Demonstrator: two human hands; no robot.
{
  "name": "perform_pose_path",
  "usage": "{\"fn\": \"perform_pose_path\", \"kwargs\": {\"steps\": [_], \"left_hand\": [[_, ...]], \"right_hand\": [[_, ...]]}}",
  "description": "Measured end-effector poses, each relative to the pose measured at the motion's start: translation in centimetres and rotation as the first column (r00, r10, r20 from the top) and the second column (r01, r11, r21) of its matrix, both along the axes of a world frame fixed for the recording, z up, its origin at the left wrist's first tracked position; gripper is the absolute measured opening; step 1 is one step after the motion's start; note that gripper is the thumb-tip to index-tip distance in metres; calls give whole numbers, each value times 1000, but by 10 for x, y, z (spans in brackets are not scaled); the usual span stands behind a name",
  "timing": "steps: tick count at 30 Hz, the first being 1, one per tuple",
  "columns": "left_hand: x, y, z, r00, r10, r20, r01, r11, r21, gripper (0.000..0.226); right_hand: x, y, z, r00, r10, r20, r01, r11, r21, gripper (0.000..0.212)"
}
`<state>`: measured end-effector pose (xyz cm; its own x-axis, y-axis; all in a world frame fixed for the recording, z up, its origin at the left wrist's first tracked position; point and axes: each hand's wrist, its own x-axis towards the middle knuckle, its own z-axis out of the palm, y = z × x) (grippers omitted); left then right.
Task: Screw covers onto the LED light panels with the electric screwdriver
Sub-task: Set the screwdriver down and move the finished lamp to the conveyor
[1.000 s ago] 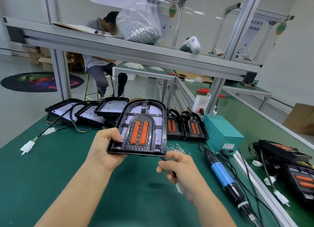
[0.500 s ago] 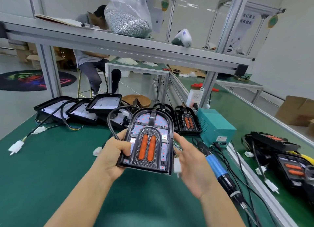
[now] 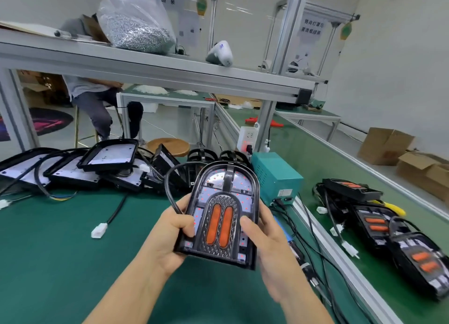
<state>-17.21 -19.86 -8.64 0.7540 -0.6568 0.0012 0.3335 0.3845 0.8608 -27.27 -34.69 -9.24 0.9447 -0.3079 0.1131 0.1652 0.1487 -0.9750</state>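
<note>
Right now, from the head camera, I have the panel lifted off the green bench, tilted up toward me with its arched end away. My left hand grips its left edge — thumb curled over the front, fingers behind — and the panel's black cable loops up from that side. My right hand holds the right edge, thumb lying on the front beside the two orange lenses, fingers wrapped behind. The cover is seated on the panel; small red dots show across the white board around it.

Behind and to the left, open panel backs lie overlapping on the bench with their cables and a white plug. Just right of my hands stands a teal box, and the screwdriver lies on the bench — mostly hidden by my right hand. Further right, covered panels lie stacked.
</note>
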Motion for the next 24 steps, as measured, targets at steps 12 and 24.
{"fn": "perform_pose_path", "kwargs": {"steps": [12, 24], "left_hand": [[-17, -102, 18, 977, -215, 1, 214, 974, 69, 65], [-53, -242, 52, 890, -417, 186, 332, 871, 362, 56]], "right_hand": [[-37, -66, -5, 923, -375, 90, 378, 926, -15, 45], [-99, -156, 8, 652, -742, 158, 756, 651, -62, 42]]}}
